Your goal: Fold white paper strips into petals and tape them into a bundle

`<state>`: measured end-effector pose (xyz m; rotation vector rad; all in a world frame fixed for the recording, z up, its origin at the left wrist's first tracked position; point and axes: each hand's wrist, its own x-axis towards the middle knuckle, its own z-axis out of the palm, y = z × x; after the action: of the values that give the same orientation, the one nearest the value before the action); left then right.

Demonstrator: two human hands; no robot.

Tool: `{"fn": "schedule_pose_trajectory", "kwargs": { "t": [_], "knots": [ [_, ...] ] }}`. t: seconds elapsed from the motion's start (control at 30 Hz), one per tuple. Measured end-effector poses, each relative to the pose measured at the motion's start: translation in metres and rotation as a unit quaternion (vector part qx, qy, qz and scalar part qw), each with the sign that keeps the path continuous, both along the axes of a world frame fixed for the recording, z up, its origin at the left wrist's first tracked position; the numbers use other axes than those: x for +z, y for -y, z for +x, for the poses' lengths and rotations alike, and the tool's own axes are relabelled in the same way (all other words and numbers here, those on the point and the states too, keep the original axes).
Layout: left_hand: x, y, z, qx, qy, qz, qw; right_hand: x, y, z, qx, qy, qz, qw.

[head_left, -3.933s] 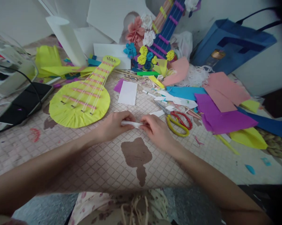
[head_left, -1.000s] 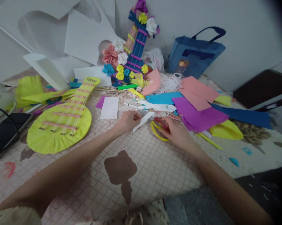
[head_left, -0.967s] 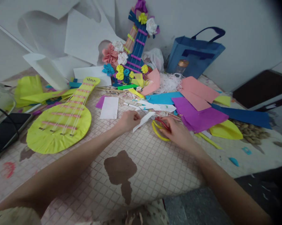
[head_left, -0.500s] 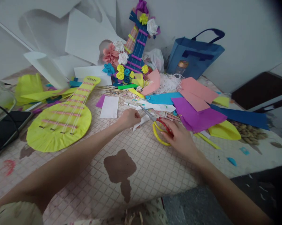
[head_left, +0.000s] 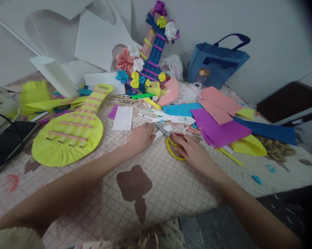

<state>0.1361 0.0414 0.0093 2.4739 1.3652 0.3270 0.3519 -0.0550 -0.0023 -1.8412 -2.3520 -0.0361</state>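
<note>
My right hand [head_left: 196, 152] grips a pair of scissors [head_left: 165, 131] with one red and one yellow handle loop, its metal blades pointing left and away from me. Just left of the blades, my left hand [head_left: 141, 138] has its fingers bent together on a small white paper strip [head_left: 159, 133]; the fingertips partly hide it. Behind both hands lie longer white paper scraps [head_left: 175, 118]. A white paper rectangle [head_left: 122, 118] rests to the left of my left hand, over a purple piece.
A yellow paper-covered guitar shape [head_left: 67, 138] with strings lies at the left, near a phone [head_left: 12, 145]. At the back stand a blue, flower-decorated guitar shape [head_left: 154, 57] and a blue bag [head_left: 214, 65]. Purple paper [head_left: 218, 128], salmon paper [head_left: 220, 103] and peanuts [head_left: 277, 150] lie right.
My left hand has turned and come slightly nearer to me. The scissors have shifted a little left and down, and the white strip now shows less below the blades.
</note>
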Motion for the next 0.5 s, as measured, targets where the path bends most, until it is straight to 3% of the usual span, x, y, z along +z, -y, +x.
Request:
{"fn": "schedule_pose_trajectory", "kwargs": {
  "t": [0.07, 0.13, 0.2, 0.33, 0.5],
  "knots": [
    [-0.005, 0.004, -0.007, -0.073, -0.006, 0.074, 0.995, 0.005, -0.003, 0.003, 0.002, -0.025, 0.012, 1.000],
    [-0.012, 0.006, -0.015, -0.169, -0.013, 0.159, 0.973, 0.011, -0.010, 0.004, -0.007, -0.043, 0.046, 0.998],
    [-0.018, 0.006, -0.020, -0.226, -0.019, 0.198, 0.953, 0.016, -0.021, 0.002, 0.011, -0.063, 0.067, 0.996],
    [-0.024, 0.005, -0.024, -0.242, -0.022, 0.209, 0.947, 0.012, -0.045, -0.005, 0.117, -0.083, 0.019, 0.989],
    [-0.025, 0.008, -0.027, -0.244, -0.030, 0.194, 0.950, -0.003, -0.059, -0.001, 0.090, -0.093, -0.049, 0.990]
  ]
}}
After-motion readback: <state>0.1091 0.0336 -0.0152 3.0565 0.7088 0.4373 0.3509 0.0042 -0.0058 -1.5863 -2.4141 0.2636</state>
